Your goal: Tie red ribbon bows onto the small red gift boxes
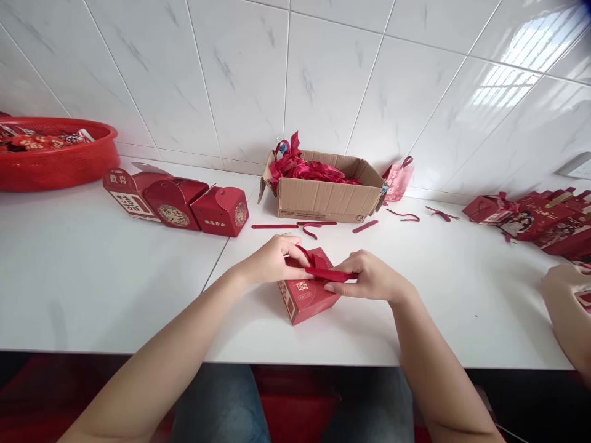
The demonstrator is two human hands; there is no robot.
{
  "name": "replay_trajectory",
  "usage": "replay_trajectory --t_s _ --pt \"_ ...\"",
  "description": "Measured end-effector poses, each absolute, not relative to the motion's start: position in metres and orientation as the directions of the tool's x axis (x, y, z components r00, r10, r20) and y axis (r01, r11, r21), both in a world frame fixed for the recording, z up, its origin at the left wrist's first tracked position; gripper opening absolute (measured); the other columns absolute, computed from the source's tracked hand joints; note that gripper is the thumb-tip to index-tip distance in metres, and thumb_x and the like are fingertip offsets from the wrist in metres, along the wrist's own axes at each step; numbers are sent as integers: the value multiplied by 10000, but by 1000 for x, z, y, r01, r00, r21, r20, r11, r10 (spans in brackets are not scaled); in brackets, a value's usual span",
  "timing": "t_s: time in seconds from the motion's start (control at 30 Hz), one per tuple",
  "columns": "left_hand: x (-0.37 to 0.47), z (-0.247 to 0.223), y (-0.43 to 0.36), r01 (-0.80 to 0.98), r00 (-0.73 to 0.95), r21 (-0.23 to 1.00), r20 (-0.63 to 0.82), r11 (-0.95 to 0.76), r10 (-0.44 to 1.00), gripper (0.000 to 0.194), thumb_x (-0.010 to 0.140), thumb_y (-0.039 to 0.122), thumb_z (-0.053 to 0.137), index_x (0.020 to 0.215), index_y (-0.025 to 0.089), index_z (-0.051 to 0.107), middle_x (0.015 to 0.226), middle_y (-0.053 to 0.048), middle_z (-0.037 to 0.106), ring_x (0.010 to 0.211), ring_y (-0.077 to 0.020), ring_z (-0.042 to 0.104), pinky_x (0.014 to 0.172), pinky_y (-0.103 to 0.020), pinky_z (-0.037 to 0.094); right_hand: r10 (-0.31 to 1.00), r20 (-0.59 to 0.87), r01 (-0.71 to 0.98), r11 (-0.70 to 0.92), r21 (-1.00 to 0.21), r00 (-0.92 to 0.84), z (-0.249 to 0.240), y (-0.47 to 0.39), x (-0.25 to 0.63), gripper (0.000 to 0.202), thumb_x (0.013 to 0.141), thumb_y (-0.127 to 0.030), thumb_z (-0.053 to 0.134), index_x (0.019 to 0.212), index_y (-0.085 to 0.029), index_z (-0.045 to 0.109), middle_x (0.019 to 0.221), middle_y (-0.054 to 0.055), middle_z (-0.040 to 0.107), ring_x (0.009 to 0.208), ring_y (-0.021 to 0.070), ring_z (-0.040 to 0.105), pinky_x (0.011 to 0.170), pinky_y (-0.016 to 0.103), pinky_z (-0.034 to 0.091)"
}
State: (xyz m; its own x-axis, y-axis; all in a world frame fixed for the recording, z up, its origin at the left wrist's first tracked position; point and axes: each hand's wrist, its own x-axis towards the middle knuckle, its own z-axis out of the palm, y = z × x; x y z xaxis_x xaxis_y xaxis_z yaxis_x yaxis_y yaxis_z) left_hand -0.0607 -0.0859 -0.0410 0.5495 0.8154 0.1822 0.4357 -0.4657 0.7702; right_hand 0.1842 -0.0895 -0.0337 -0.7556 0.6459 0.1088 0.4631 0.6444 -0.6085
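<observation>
A small red gift box (310, 301) with pale lettering sits on the white table in front of me, turned at an angle. Across its top runs a dark red ribbon (330, 274). My left hand (279, 259) is closed at the upper left of the box, fingers pinching the ribbon. From the right, my right hand (362, 275) pinches the same ribbon between thumb and fingers, its thumb close to the box top. Part of the box top is hidden behind my fingers and the ribbon.
Behind stands a cardboard box (330, 198) of red ribbons. Three red boxes (173, 203) stand left, near a red basket (99, 151) of packets. Ribbon scraps (276, 226) lie ahead. Finished-looking gift boxes (538, 215) and another person's hand (561, 286) are at right.
</observation>
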Motion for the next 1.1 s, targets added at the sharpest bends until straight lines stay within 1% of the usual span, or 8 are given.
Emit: replay_trajectory --t_s 0.13,0.27,0.4,0.53,0.73,0.93,1.0,1.1 --pt "-63 -42 -85 445 538 738 234 -508 810 183 706 406 769 734 226 759 712 -20 562 768 -179 523 689 -306 432 635 149 467 688 -555 -758 -32 -91 183 383 865 -491 589 730 -154 713 522 -27 469 527 83 243 509 247 265" --pt "-66 -34 -85 434 506 726 294 -534 811 280 769 438 717 657 185 674 666 3 574 640 -124 480 626 -273 400 637 133 453 665 -594 -759 -32 -91 183 386 856 -514 600 857 -160 756 600 7 597 538 83 290 525 238 294" --pt "-71 -23 -96 466 427 742 288 -482 857 316 871 387 595 640 172 599 639 13 574 626 -114 498 635 -262 411 642 128 431 635 -641 -756 -32 -90 183 386 842 -509 620 930 -164 769 655 25 643 563 87 323 541 231 318" --pt "-80 -19 -114 531 393 698 300 -481 869 322 883 361 579 622 174 563 646 13 566 660 -122 512 661 -261 413 668 128 448 616 -649 -733 -32 -91 183 357 820 -497 651 966 -197 780 718 32 703 563 87 348 558 230 342" --pt "-87 -32 -127 583 287 677 346 -450 893 273 894 343 557 685 173 602 702 -3 601 674 -125 534 619 -249 402 667 130 434 606 -667 -733 -35 -89 184 397 810 -499 662 1048 -200 767 786 53 743 566 91 437 567 233 363" --pt "-79 -35 -126 485 181 784 344 -388 921 295 880 372 576 660 176 589 668 1 594 634 -119 544 594 -235 436 680 130 441 596 -671 -722 -35 -89 183 370 787 -485 686 994 -194 785 727 36 733 556 86 428 560 230 366" --pt "-79 -32 -124 444 121 826 329 -347 937 293 863 379 596 654 174 603 666 -7 622 650 -128 589 632 -239 476 685 125 444 589 -675 -718 -34 -89 183 365 774 -481 700 983 -194 788 776 42 755 572 91 469 578 228 390" --pt "-86 -29 -121 361 -48 888 324 -286 945 257 837 374 629 682 169 641 684 -21 665 678 -145 638 670 -258 518 698 126 449 577 -683 -705 -34 -88 184 388 757 -481 716 1020 -203 780 907 57 775 627 118 570 633 234 440"
